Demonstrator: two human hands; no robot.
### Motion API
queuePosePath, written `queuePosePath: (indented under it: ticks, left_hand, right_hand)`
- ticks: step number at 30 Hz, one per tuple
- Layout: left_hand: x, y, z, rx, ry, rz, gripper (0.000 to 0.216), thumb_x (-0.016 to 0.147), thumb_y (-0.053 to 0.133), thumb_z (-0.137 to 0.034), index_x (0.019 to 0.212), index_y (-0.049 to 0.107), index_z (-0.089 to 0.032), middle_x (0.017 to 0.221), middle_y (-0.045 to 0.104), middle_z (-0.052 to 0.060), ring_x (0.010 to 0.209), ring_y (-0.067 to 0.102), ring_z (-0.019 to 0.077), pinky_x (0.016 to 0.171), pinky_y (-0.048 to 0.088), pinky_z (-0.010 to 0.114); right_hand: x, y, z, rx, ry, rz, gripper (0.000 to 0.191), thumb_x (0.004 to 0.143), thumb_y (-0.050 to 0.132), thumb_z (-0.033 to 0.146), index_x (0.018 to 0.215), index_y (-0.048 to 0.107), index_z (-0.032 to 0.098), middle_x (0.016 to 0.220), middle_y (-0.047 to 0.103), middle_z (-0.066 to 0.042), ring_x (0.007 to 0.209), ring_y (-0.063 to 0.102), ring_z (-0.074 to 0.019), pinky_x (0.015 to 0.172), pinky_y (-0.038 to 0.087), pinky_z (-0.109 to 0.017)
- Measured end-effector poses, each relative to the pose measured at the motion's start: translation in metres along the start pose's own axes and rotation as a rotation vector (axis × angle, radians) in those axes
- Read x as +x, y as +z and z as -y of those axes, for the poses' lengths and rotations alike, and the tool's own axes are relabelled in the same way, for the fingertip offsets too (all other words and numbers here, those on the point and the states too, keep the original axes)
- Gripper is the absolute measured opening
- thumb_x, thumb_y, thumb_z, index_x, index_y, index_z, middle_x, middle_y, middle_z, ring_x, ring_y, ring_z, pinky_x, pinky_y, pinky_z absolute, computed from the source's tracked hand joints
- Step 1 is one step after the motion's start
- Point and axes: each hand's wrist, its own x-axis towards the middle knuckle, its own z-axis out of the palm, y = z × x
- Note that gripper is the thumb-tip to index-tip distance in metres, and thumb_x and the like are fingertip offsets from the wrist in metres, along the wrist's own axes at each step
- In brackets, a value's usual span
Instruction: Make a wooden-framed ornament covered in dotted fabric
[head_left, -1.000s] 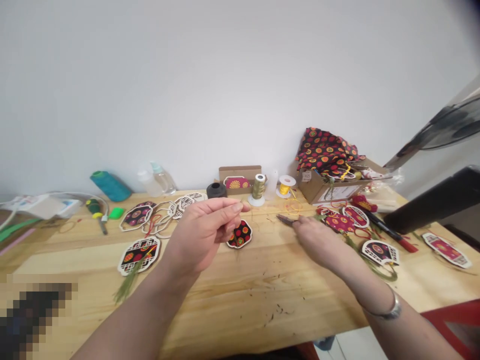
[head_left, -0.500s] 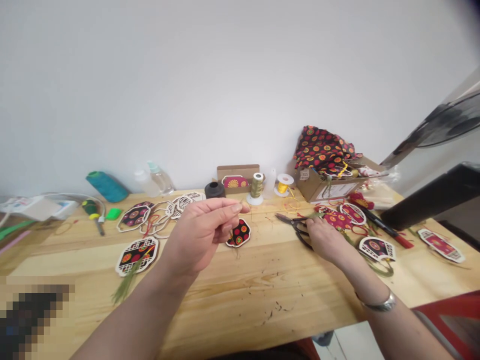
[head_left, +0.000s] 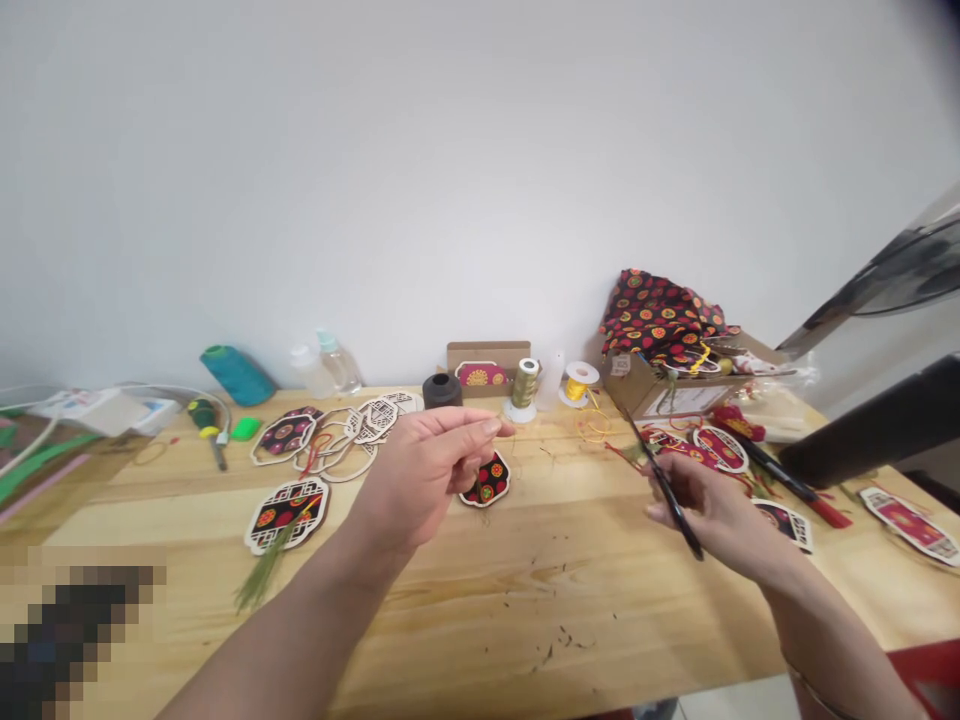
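My left hand point(head_left: 431, 475) is raised over the table with thumb and forefinger pinched together. Whatever lies in that pinch is too fine to make out. Just below and behind its fingers is a small black ornament point(head_left: 493, 478) with red and orange flowers and a pale rim, partly covered by the hand. My right hand point(head_left: 709, 505) is closed on a pair of scissors point(head_left: 670, 502), held up with the blades pointing up and toward the wall. Magenta ornaments point(head_left: 724, 450) lie just beyond this hand. At left rests a framed ornament point(head_left: 289, 515) with a green tassel.
Along the wall stand a black spool point(head_left: 441, 390), an olive thread spool point(head_left: 524, 388), a yellow cord spool point(head_left: 578, 381) and a cardboard box point(head_left: 637, 390) with patterned cloth. A screwdriver point(head_left: 208, 428), pale wooden frames point(head_left: 375, 418) and thread scraps lie on the table point(head_left: 450, 620).
My right hand has taken up the scissors from the table and raised them toward me. My left hand keeps its pinch. The view has shifted slightly.
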Motion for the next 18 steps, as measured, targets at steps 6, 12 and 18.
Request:
queuePosePath:
  ticks: [6, 12, 18]
  left_hand:
    - [0.001, -0.003, 0.0, 0.026, 0.01, -0.017, 0.022, 0.062, 0.081, -0.032, 0.071, 0.077, -0.012, 0.046, 0.042, -0.005, 0.044, 0.032, 0.0018, 0.041, 0.018, 0.015]
    - [0.001, -0.005, -0.003, 0.024, 0.064, -0.085, 0.023, 0.062, 0.08, -0.034, 0.069, 0.076, -0.013, 0.048, 0.041, -0.005, 0.045, 0.03, 0.0026, 0.042, 0.018, 0.016]
    - [0.0, -0.003, -0.001, 0.058, 0.107, -0.125, 0.022, 0.065, 0.078, -0.034, 0.071, 0.076, -0.013, 0.05, 0.043, -0.004, 0.047, 0.03, 0.0033, 0.044, 0.018, 0.017]
  right_hand:
    - [0.012, 0.005, 0.073, 0.393, -0.422, 0.227, 0.077, 0.073, 0.039, 0.088, 0.1, 0.059, 0.019, 0.08, 0.052, -0.004, 0.075, 0.051, -0.0189, 0.064, 0.045, -0.03]
    - [0.015, 0.012, 0.099, 0.496, -0.419, 0.469, 0.086, 0.07, 0.026, 0.093, 0.089, 0.06, 0.016, 0.073, 0.053, -0.004, 0.065, 0.051, -0.0167, 0.056, 0.045, -0.028]
    - [0.02, 0.019, 0.085, 0.49, -0.403, 0.577, 0.08, 0.079, 0.028, 0.087, 0.09, 0.059, 0.014, 0.062, 0.05, 0.0, 0.056, 0.054, -0.0141, 0.056, 0.045, -0.027]
